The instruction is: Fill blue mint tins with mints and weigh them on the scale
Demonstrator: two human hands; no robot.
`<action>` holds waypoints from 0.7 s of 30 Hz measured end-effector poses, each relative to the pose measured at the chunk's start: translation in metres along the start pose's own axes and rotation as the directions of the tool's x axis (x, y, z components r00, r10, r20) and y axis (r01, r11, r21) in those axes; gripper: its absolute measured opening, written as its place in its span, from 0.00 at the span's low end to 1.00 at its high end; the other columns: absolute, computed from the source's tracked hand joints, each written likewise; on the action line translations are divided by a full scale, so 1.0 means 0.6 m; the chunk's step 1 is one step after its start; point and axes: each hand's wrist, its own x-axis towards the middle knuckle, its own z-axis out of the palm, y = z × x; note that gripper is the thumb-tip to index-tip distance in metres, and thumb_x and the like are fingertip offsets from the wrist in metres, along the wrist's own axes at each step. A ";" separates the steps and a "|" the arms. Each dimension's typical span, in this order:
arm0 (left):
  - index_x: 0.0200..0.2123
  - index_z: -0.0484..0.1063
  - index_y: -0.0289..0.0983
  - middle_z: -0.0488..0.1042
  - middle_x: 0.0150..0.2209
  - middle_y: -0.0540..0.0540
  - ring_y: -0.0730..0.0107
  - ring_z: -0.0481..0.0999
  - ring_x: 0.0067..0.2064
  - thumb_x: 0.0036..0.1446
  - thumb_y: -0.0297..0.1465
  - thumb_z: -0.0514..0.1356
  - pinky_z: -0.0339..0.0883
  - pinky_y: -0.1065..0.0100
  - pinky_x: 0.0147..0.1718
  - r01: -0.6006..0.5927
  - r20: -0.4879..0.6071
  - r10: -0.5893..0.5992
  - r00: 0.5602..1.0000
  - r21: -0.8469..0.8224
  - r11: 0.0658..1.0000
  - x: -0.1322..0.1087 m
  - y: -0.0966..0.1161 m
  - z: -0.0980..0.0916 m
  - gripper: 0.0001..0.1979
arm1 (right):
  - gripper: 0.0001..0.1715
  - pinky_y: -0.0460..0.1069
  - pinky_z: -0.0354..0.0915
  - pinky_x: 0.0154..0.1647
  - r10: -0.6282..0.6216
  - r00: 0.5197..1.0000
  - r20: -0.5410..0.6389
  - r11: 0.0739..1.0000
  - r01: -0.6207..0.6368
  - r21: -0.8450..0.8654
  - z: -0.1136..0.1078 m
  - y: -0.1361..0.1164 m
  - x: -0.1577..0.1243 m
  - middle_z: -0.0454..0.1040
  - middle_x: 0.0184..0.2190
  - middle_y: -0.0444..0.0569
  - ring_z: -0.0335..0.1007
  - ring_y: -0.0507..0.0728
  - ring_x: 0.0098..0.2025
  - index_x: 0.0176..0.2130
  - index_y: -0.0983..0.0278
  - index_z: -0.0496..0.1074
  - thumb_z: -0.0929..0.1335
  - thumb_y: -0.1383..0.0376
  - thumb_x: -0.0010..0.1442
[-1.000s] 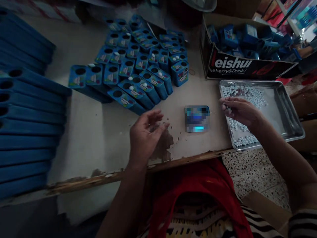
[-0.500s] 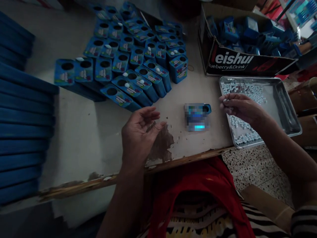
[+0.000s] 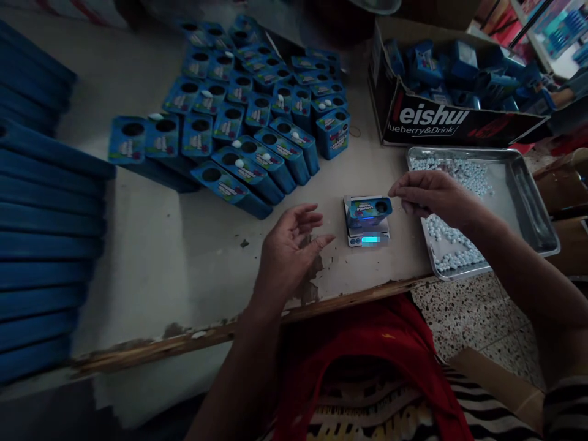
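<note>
A blue box with a round hole stands on a small scale with a lit display. To its left, my left hand is open, palm turned toward the box, holding nothing. My right hand is just right of the box with its fingers pinched together; what they hold, if anything, is too small to make out. Beneath and beside the right forearm lies a metal tray with many small white candies. Several blue boxes stand in rows at the back, some with white candies on top.
Long blue stacks line the left side. A black cardboard carton full of blue boxes stands at the back right, with another person's hand beside it. The table's worn wooden edge runs in front of me.
My left hand has moved right, closer to the scale. My right hand has moved left from the tray's edge toward the box's hole.
</note>
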 end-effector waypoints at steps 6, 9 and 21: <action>0.57 0.78 0.41 0.83 0.53 0.39 0.47 0.83 0.60 0.46 0.41 0.78 0.71 0.37 0.72 0.052 0.010 -0.053 0.999 0.009 0.999 0.000 -0.004 0.002 0.34 | 0.12 0.46 0.50 0.22 -0.055 0.997 0.055 0.978 0.065 -0.198 0.021 -0.019 0.009 0.72 0.22 0.40 0.55 0.46 0.21 0.41 0.65 0.79 0.75 0.59 0.74; 0.57 0.78 0.40 0.83 0.53 0.39 0.46 0.83 0.61 0.47 0.42 0.78 0.71 0.37 0.72 0.054 0.012 -0.054 0.998 0.020 0.998 0.001 -0.005 0.001 0.34 | 0.11 0.46 0.51 0.23 -0.060 0.996 0.070 0.972 0.075 -0.224 0.021 -0.019 0.012 0.72 0.22 0.40 0.55 0.47 0.22 0.42 0.65 0.79 0.74 0.59 0.75; 0.63 0.76 0.42 0.83 0.58 0.39 0.49 0.84 0.62 0.59 0.43 0.75 0.75 0.43 0.69 -0.075 0.067 0.065 0.996 0.161 0.984 0.008 0.003 0.003 0.31 | 0.12 0.46 0.50 0.26 0.030 0.995 0.095 0.976 -0.009 -0.217 0.005 -0.012 0.014 0.69 0.22 0.38 0.55 0.48 0.23 0.47 0.67 0.83 0.71 0.62 0.74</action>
